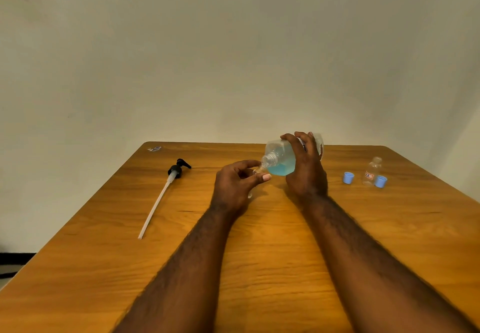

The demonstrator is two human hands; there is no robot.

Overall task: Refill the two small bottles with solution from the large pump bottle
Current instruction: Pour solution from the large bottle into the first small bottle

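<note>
My right hand [305,169] grips the large clear bottle [279,159] of blue solution, tipped to the left with its open neck down. My left hand [237,187] holds a small clear bottle [255,172] upright on the table, mostly hidden by my fingers; its mouth sits right under the large bottle's neck. A second small clear bottle [372,171] stands uncapped at the right. Two blue caps [348,177] [380,181] lie beside it. The black pump head with its long white tube [166,189] lies on the table at the left.
The wooden table [246,254] stretches toward me under my forearms. A small sticker [155,148] lies at its far left corner. A plain wall stands behind the table's far edge.
</note>
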